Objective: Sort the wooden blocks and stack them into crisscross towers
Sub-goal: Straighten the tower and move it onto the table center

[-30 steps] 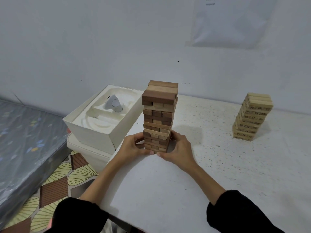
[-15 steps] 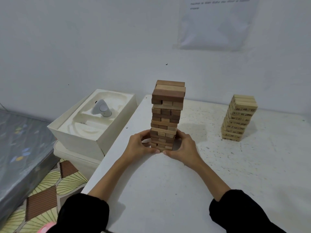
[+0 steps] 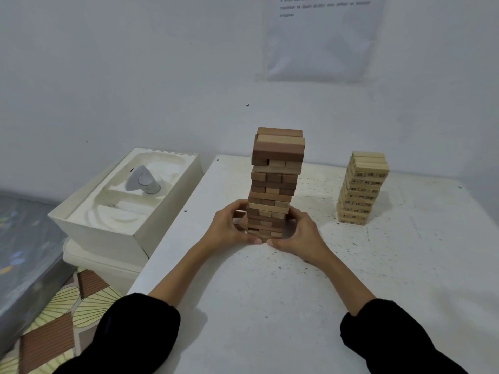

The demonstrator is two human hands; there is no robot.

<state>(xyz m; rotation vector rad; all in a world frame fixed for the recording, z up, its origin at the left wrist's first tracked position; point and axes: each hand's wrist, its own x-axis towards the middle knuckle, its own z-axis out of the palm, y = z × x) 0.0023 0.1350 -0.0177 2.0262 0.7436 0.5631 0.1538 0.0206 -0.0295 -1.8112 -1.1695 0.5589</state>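
Note:
A tall crisscross tower of brown and tan wooden blocks (image 3: 275,182) stands in the middle of the white table (image 3: 270,292). My left hand (image 3: 229,228) curls round its base from the left. My right hand (image 3: 302,236) curls round the base from the right. Both thumbs meet in front of the bottom layers. A shorter tower of pale numbered blocks (image 3: 361,187) stands apart at the back right.
An open white box (image 3: 129,201) with a moulded insert and a grey device (image 3: 143,182) sits off the table's left edge on another white box. A wall with a taped paper sheet (image 3: 321,36) rises behind. Patterned floor and a mattress lie at left.
Both hands stay cupped round the tower's base. The camera has shifted, so the tower and the box sit a little further right in view.

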